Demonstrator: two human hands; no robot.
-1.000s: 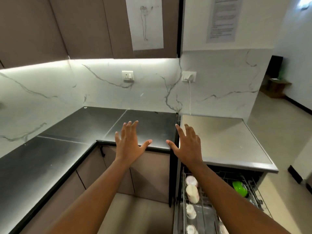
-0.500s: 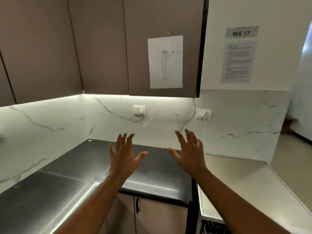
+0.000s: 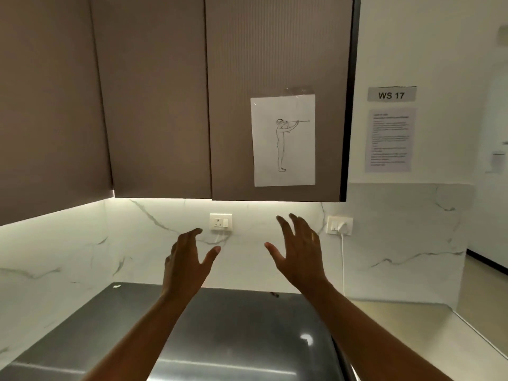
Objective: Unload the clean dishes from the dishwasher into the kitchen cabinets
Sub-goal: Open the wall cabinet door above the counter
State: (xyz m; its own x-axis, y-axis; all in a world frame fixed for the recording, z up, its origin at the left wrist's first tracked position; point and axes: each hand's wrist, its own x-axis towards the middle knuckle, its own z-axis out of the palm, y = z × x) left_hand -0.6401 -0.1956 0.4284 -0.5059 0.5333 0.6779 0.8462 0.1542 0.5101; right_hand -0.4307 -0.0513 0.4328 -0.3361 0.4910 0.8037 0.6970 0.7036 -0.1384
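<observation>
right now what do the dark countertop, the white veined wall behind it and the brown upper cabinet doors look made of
Dark grey countertop: probably polished stone or metal, since it gives glossy light reflections. White veined backsplash: marble or marble-look slab, with grey veins and a smooth sheen. Brown upper cabinet doors: matte laminate or wood veneer, the right one finely ribbed.

Both arms reach forward over the dark desk [image 3: 247, 339]; the left hand [image 3: 187, 259] and the right hand [image 3: 299, 254] are raised side by side, apart from each other, fingers spread and holding nothing, below the closed brown cabinets [image 3: 209, 92]. A sheet of paper [image 3: 283, 141] with a line drawing of a standing figure is taped to the right cabinet door; a sign [image 3: 391, 94] reading "WS 17" hangs on the white wall beside it, with a printed notice [image 3: 389, 140] underneath. On the marble wall behind the hands sit a socket [image 3: 220, 221] and a plug [image 3: 340, 226] with a white cord running down; a lighter desk [image 3: 398, 323] adjoins the dark one on the right.
</observation>
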